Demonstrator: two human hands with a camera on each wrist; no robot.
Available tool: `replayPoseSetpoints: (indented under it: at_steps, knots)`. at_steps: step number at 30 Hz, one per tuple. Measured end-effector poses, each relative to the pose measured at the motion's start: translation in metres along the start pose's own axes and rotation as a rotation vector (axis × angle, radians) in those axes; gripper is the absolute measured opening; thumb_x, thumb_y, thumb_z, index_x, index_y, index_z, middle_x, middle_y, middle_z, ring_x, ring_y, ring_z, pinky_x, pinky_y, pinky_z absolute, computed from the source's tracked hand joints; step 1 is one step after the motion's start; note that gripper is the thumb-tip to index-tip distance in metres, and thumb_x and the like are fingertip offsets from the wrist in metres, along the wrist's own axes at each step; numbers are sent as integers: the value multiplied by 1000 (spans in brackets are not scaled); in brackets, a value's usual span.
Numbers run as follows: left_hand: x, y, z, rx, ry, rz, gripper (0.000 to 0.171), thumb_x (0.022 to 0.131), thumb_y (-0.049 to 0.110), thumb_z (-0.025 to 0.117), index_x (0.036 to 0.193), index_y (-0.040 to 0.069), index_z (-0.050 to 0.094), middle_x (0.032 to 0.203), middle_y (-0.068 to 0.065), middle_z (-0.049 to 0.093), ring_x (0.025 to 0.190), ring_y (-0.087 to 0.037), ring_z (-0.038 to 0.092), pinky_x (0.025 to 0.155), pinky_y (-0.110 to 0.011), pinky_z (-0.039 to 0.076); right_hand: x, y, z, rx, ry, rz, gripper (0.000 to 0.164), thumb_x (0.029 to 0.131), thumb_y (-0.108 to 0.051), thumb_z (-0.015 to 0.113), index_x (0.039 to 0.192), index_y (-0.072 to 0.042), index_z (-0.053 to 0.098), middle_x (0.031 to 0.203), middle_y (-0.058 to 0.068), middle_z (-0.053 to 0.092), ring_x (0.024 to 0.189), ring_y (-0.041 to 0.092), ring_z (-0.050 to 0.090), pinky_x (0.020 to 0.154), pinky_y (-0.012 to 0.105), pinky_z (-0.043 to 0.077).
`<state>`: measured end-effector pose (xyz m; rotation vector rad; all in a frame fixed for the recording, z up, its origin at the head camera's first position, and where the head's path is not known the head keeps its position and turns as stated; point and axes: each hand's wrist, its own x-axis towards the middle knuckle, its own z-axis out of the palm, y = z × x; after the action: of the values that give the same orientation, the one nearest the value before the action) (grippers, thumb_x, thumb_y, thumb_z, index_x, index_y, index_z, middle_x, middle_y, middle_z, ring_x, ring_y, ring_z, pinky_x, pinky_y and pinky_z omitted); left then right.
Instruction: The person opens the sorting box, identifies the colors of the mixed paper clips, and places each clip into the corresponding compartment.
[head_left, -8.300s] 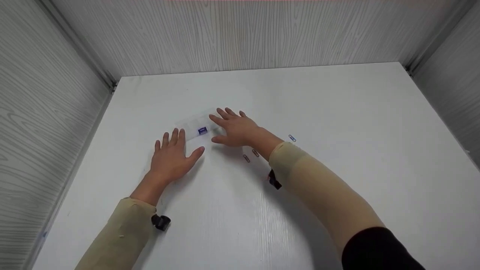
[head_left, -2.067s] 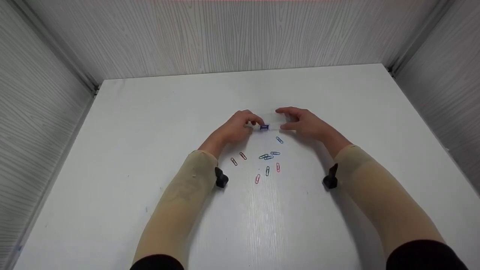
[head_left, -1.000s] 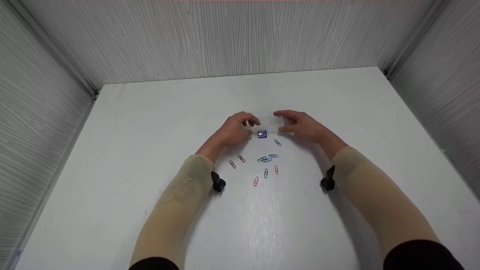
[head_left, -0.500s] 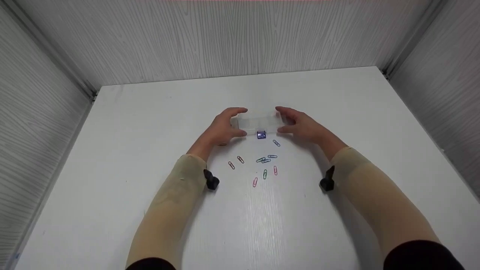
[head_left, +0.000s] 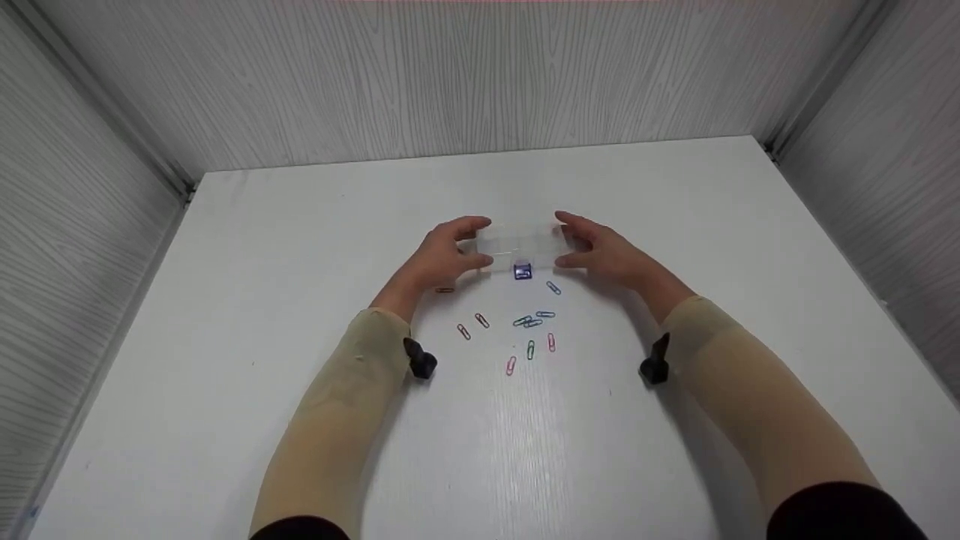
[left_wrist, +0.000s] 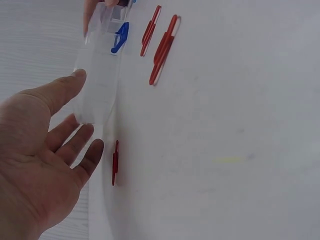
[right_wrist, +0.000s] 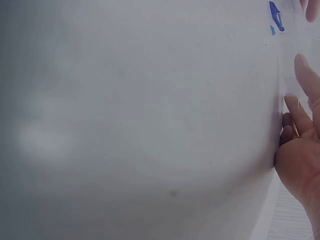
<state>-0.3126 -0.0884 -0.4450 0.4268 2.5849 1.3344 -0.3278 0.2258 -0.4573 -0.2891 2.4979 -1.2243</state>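
A clear plastic box (head_left: 517,241) with a blue latch (head_left: 523,271) on its front lies on the white table. My left hand (head_left: 437,256) grips its left end, thumb in front and index finger behind. At the right end, my right hand (head_left: 611,255) holds it the same way. In the left wrist view the thumb touches the box wall (left_wrist: 95,82), and the other fingers curve by its end. The latch (left_wrist: 120,37) stands out from the front there. The right wrist view shows my right thumb and fingers at the box edge (right_wrist: 289,65).
Several paper clips lie in front of the box: a blue one (head_left: 553,287), a green one (head_left: 531,349), a pink one (head_left: 511,366) and a red one (head_left: 482,321). Another red clip (head_left: 445,289) is beside my left hand. Grey wood-grain panels (head_left: 480,82) enclose the table.
The latch has swung outward and down from the box front. My left hand has shifted left from near the latch to the box's left end. My right hand has stayed at the right end.
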Motion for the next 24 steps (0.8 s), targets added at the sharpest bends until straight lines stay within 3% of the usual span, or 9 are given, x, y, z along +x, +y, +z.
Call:
replayPoseSetpoints:
  at_steps: [8, 16, 24]
  knots:
    - [2, 1, -1, -40, 24, 37, 58, 102, 30, 73, 155, 17, 55, 158, -1, 52, 148, -20, 45, 118, -39, 40, 0, 5, -2, -1, -3, -20, 86, 97, -35, 79, 168, -39, 29, 172, -2, 32, 160, 18, 24, 128, 42, 19]
    - [6, 2, -3, -92, 162, 122, 41, 106, 25, 67, 144, 10, 63, 142, -3, 65, 134, -16, 57, 109, -36, 46, -1, 4, -2, -2, 0, -29, 87, 98, -34, 79, 169, -36, 28, 172, 0, 32, 160, 19, 24, 128, 43, 18]
    - [10, 1, -4, -174, 257, 126, 26, 108, 23, 65, 132, 13, 68, 126, 1, 70, 119, -11, 62, 105, -31, 47, 1, 3, 0, -3, 6, -4, 95, 97, -37, 80, 171, -32, 21, 169, -4, 39, 160, 20, 23, 128, 45, 18]
